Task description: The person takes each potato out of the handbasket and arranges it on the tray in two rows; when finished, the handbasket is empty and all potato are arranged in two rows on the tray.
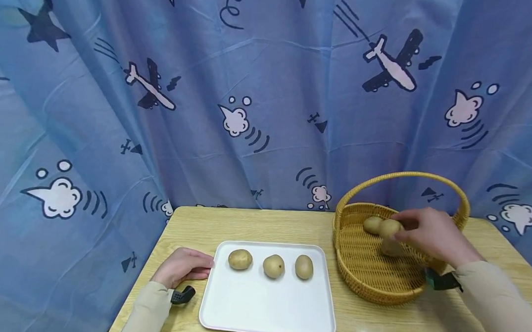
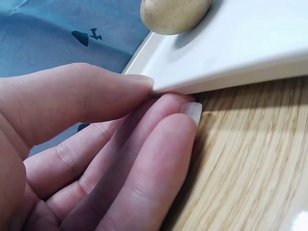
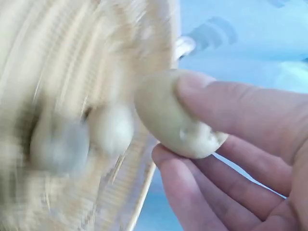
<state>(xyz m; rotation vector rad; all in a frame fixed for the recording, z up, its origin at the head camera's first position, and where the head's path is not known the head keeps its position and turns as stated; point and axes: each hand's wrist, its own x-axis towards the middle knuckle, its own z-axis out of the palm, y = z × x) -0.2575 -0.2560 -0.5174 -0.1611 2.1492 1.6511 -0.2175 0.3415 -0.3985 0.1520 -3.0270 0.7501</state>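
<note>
My right hand [image 1: 432, 232] holds a potato [image 1: 390, 228] over the wicker basket [image 1: 339, 258], pinched between thumb and fingers. Its pale, smooth skin with a small dent shows close up in the right wrist view. Two more potatoes lie inside the basket, one pale potato [image 1: 372, 224] at the back and another potato [image 1: 391, 249] partly in shadow below the held one. At the left, my left hand [image 1: 183, 267] grips the rim of a white tray [image 1: 264, 309], thumb on the edge and fingertips against its side. On the tray sit three potatoes [image 1: 273, 266] in a row.
The basket's tall handle [image 1: 401, 174] arches above its opening. Both basket and tray stand on a light wooden table [image 1: 254, 225]. A blue patterned curtain [image 1: 270, 176] hangs right behind the table's back edge and along the left side.
</note>
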